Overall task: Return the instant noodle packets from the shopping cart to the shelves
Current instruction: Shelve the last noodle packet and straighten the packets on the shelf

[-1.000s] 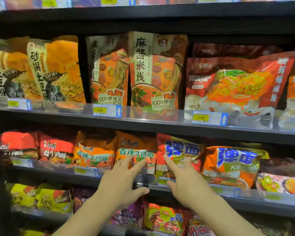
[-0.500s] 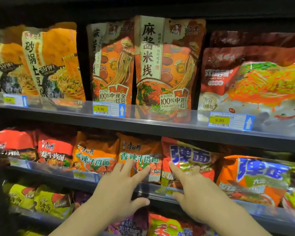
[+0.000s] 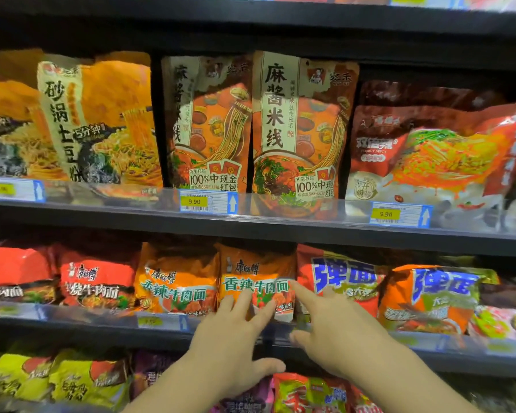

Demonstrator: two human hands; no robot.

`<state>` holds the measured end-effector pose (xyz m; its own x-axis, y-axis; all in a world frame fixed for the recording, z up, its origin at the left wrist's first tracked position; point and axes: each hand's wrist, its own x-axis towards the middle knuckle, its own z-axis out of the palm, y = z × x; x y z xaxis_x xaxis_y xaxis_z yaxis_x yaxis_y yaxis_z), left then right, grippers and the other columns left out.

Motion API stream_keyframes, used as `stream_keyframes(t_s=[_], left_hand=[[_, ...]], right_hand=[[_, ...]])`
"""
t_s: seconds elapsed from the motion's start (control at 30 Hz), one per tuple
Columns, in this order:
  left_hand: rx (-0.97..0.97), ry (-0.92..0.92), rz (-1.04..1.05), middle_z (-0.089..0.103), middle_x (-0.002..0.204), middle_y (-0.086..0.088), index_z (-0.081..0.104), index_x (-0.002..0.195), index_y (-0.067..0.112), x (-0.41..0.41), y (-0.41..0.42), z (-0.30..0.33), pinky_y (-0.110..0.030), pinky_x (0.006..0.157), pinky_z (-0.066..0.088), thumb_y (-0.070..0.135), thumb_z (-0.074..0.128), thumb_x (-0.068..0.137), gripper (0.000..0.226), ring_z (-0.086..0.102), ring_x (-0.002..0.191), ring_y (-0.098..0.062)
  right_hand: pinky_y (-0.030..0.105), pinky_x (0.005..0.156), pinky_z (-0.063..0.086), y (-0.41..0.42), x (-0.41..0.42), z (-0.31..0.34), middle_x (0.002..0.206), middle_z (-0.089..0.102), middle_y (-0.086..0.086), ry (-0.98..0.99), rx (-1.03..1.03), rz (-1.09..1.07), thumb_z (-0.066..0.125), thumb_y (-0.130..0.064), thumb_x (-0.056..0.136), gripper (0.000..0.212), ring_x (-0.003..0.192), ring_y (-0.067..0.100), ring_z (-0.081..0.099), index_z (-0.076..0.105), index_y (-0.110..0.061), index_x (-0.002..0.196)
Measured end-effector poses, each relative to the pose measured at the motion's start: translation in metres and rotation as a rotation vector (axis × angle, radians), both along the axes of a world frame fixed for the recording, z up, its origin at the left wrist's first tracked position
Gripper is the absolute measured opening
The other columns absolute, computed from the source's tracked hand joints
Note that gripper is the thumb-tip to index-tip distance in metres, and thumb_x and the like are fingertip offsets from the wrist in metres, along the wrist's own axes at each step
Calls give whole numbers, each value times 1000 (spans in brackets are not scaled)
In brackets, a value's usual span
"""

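Orange noodle packet (image 3: 256, 281) upright on middle shelf (image 3: 72, 326), face outward.
Left hand (image 3: 233, 341) fingers straight, touching its front; right hand (image 3: 337, 332) open, forefinger at its edge, holding nothing.

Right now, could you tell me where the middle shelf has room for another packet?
Hardly any: the orange packet under both open hands sits tight between its orange twin and the red packet. Only dark headroom above the row looks free.
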<state>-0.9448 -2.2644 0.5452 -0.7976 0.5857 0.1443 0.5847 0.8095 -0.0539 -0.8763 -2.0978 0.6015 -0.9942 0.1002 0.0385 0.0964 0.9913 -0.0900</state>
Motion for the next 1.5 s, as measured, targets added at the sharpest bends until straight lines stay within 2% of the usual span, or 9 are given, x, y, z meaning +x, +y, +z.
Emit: stream_keyframes(t_s=[0.1,0.2,0.47,0.6,0.7,0.9,1.1,1.23,1.5], left_hand=[[105,-70,-54,-4,171,11,2,158,52,2,-17,2,-50,120,32,84,42,86,89,5,156,-20],[200,-58,-73,15,168,15,13,157,53,6,-42,10,-43,120,31,82,48,86,84,19,153,-13],[153,178,98,13,169,7,8,159,48,-10,-119,27,-41,117,33,90,46,77,100,15,155,-18],[141,187,144,16,168,6,12,159,48,-16,-152,27,-42,115,36,96,29,66,106,16,155,-17],[135,175,181,15,168,7,11,158,51,-22,-176,21,-42,115,38,93,42,74,99,17,154,-18],[64,78,230,-6,172,1,1,156,59,-45,-209,2,-56,120,29,89,47,78,95,-3,158,-30],[65,38,178,-24,168,5,-2,155,59,-62,-218,-13,-58,117,34,85,49,82,93,-17,157,-31],[111,31,143,-28,167,5,-2,155,60,-75,-221,-18,-53,116,38,82,53,82,94,-21,156,-29],[99,52,138,-29,167,3,-10,152,62,-81,-225,-19,-50,113,41,83,51,83,94,-20,157,-29]], right_hand=[[43,113,42,-15,-1,-2,167,26,8,54,-7,11,57,-48,101,80,147,33,38,6,-42,162],[44,114,41,-29,-1,-6,164,30,10,57,4,-7,58,-48,100,82,146,35,39,5,-42,162],[43,111,42,-72,-8,-4,161,31,12,70,40,0,61,-58,94,91,145,35,37,1,-44,162],[44,111,43,-94,-15,-5,163,30,11,86,48,25,60,-58,95,90,147,32,36,3,-44,162],[44,111,43,-122,-23,-11,165,28,8,126,22,99,59,-55,96,84,149,30,35,8,-43,162],[47,109,45,-176,-65,-36,168,16,13,97,22,211,47,-38,107,65,149,36,32,12,-43,161],[50,113,43,-190,-96,-51,171,-6,16,10,101,139,55,-28,104,75,155,40,18,9,-43,161],[52,112,42,-198,-108,-48,171,-1,16,-23,162,94,56,-29,103,78,155,40,17,6,-42,162],[48,101,47,-205,-121,-41,162,26,15,-46,251,50,60,-32,100,80,143,37,39,9,-41,162]])
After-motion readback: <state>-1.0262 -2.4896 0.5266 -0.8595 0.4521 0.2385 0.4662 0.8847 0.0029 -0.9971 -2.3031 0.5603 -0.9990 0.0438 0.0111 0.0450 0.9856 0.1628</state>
